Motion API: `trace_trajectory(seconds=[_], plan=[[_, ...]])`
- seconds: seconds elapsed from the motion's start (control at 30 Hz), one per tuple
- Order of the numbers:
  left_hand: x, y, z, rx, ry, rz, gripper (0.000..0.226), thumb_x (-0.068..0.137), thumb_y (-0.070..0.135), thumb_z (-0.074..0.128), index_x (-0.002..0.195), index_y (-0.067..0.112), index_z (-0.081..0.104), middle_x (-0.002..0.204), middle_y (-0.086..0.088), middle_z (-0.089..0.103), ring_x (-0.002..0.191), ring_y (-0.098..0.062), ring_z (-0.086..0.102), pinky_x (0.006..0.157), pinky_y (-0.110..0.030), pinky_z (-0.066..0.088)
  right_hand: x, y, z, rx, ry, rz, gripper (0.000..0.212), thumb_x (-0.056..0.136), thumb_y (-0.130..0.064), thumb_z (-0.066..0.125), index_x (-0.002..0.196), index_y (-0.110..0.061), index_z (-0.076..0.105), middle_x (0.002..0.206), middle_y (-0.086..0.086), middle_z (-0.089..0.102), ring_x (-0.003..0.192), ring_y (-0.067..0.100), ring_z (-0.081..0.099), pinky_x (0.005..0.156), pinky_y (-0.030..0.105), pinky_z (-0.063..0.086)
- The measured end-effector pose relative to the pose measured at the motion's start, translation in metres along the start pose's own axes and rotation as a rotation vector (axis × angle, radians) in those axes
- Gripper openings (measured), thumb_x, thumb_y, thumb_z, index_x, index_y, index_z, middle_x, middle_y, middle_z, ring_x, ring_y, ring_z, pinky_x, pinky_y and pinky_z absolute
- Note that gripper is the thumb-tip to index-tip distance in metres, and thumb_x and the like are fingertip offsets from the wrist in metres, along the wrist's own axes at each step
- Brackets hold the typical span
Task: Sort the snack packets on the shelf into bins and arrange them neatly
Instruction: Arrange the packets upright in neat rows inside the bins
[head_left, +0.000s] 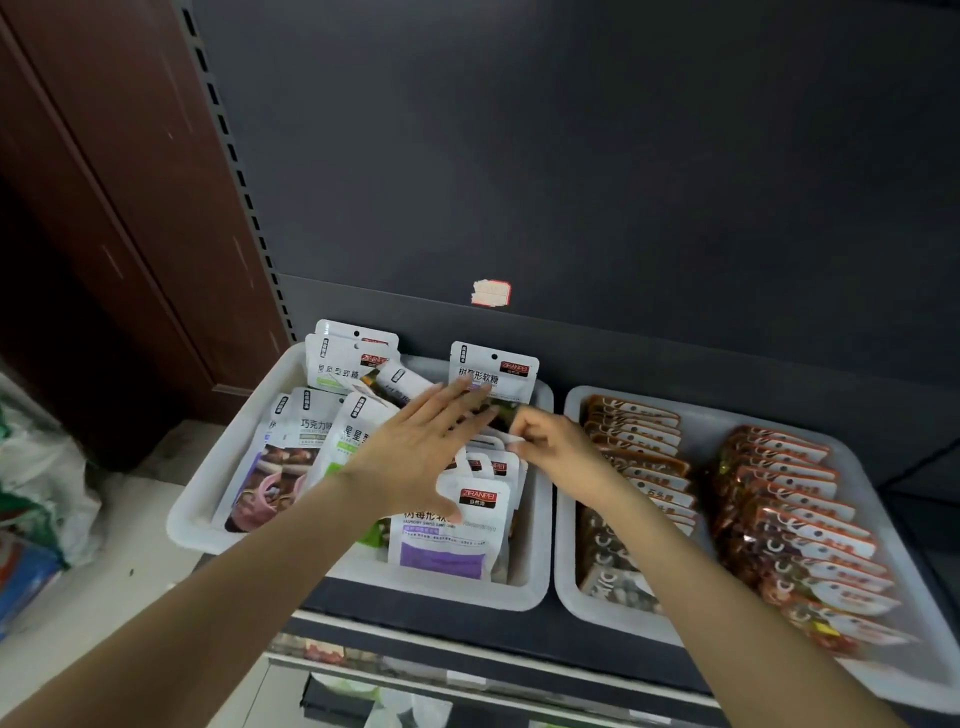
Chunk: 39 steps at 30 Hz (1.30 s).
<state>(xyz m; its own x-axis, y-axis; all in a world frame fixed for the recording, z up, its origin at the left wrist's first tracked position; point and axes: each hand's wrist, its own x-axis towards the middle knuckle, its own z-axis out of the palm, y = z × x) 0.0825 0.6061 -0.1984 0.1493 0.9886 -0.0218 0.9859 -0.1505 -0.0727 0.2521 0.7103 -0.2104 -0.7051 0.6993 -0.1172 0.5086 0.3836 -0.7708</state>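
Note:
A white bin (208, 499) on the dark shelf holds several white candy pouches. One upright pouch (493, 370) leans at the bin's back. A row of purple-fronted pouches (452, 540) stands along the bin's right side. My left hand (415, 457) lies flat with straight fingers, its fingertips touching the lower part of the upright pouch. My right hand (545, 441) has curled fingers pinching the white top edge of a pouch (493, 444) in the row. Pouches with chocolate pictures (280, 467) lean at the left.
A second white bin (571, 571) at the right holds two neat rows of brown-orange packets (795, 525). A red-white label (491, 292) sticks on the dark back panel. A wooden cabinet (104, 208) and plastic bags (41, 478) stand at the left. A lower shelf (363, 680) shows below.

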Motion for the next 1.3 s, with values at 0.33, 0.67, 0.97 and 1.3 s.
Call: trace_trajectory(seconds=[0.33, 0.67, 0.97, 1.3], plan=[[-0.005, -0.001, -0.005, -0.023, -0.087, -0.028, 0.081, 0.073, 0.070, 0.059, 0.138, 0.028, 0.036, 0.140, 0.008, 0.044, 0.129, -0.014, 0.035, 0.112, -0.028, 0.018, 0.023, 0.004, -0.018, -0.020, 0.182, 0.108, 0.069, 0.093, -0.021, 0.058, 0.150, -0.019, 0.019, 0.154, 0.001, 0.028, 0.142, 0.019, 0.025, 0.113, 0.037, 0.024], [-0.008, -0.001, -0.003, -0.007, -0.076, -0.071, 0.087, 0.072, 0.071, 0.060, 0.141, 0.027, 0.031, 0.145, 0.007, 0.041, 0.135, -0.015, 0.033, 0.115, -0.032, 0.015, 0.039, -0.001, 0.003, -0.172, 0.158, 0.055, 0.021, 0.094, -0.018, 0.057, 0.106, -0.003, 0.065, 0.106, 0.011, 0.067, 0.096, 0.022, 0.062, 0.077, 0.027, 0.047], [-0.009, -0.015, -0.021, 0.047, 0.013, -0.137, 0.090, 0.074, 0.082, 0.032, 0.145, 0.027, 0.028, 0.145, 0.003, 0.039, 0.137, -0.018, 0.030, 0.116, -0.039, 0.013, 0.025, -0.002, 0.001, -0.041, 0.139, 0.079, 0.038, 0.097, -0.022, 0.049, 0.135, -0.015, 0.045, 0.129, 0.007, 0.058, 0.112, 0.020, 0.058, 0.083, 0.025, 0.047], [0.002, -0.060, -0.023, -0.355, 0.125, -0.408, 0.021, 0.098, 0.015, 0.044, 0.114, 0.013, 0.058, 0.113, -0.007, 0.060, 0.107, -0.028, 0.055, 0.085, -0.039, 0.047, 0.026, -0.010, 0.000, -0.029, 0.190, 0.055, 0.041, 0.098, -0.020, 0.048, 0.139, -0.019, 0.042, 0.139, 0.005, 0.048, 0.128, 0.021, 0.046, 0.102, 0.031, 0.039]])
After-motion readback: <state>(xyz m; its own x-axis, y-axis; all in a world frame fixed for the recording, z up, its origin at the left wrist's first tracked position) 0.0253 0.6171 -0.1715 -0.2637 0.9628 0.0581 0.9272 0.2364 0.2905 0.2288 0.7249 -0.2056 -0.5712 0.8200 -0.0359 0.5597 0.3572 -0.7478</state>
